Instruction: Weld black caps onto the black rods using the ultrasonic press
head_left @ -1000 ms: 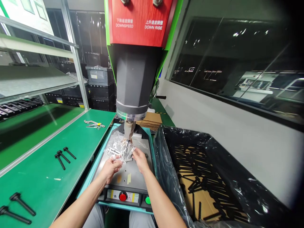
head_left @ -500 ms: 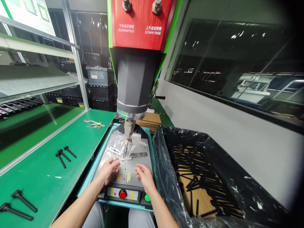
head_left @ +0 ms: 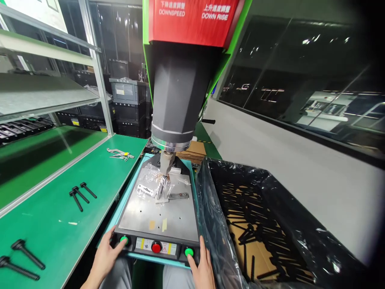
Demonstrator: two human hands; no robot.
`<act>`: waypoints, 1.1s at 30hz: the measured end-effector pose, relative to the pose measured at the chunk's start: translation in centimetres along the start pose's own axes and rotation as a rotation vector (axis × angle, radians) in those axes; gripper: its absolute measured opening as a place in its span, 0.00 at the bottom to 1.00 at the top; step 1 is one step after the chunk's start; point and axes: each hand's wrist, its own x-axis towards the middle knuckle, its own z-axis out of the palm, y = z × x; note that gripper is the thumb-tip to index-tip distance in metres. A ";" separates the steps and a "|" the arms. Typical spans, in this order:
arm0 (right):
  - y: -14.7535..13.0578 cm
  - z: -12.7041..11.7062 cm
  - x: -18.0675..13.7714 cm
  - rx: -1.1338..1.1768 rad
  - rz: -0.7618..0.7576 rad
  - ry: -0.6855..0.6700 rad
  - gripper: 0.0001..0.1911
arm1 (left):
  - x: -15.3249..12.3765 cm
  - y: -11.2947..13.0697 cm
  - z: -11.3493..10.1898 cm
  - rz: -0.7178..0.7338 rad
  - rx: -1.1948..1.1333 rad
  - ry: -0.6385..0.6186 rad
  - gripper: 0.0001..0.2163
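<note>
Once Let Go, the Clear Film (head_left: 150, 173) Stayed Put

Where the left border clipped one, black bolt-like pieces (head_left: 31, 255) lay on green tabletop (head_left: 99, 172). The left hand (head_left: 104, 256) – some fingers hidden – had dropped to a domed green button (head_left: 124, 239), spread, holding nothing visible. Crinkled on the smooth metal plate (head_left: 144, 220), the film obscured the tapered tool's (head_left: 166, 160) lower end. The right hand (head_left: 202, 265), cut off below, had come down too, thumb and fingers wide at a second button (head_left: 189, 251), contact unclear.

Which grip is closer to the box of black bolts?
Right. The right grip is just left of the box, at the machine's right front corner; the left grip is farther, at the left front corner.
</note>
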 end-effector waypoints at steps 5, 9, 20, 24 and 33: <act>1.5 1.1 -0.3 0.020 0.089 0.008 0.39 | 0.5 -0.7 0.3 -0.031 0.015 -0.060 0.32; 1.7 1.6 -0.3 0.039 0.123 0.029 0.40 | 1.0 -0.4 -0.1 -0.004 0.003 -0.064 0.31; 0.1 -0.4 -0.7 0.167 0.087 0.017 0.41 | 1.3 -1.5 -0.7 0.008 -0.013 -0.179 0.36; -0.1 -0.4 -0.7 0.199 0.100 0.029 0.42 | 0.9 -1.3 -0.6 0.002 -0.028 -0.162 0.34; -0.9 -1.6 0.0 0.317 0.122 0.125 0.33 | 1.0 3.1 -1.4 -0.096 -0.111 -0.018 0.35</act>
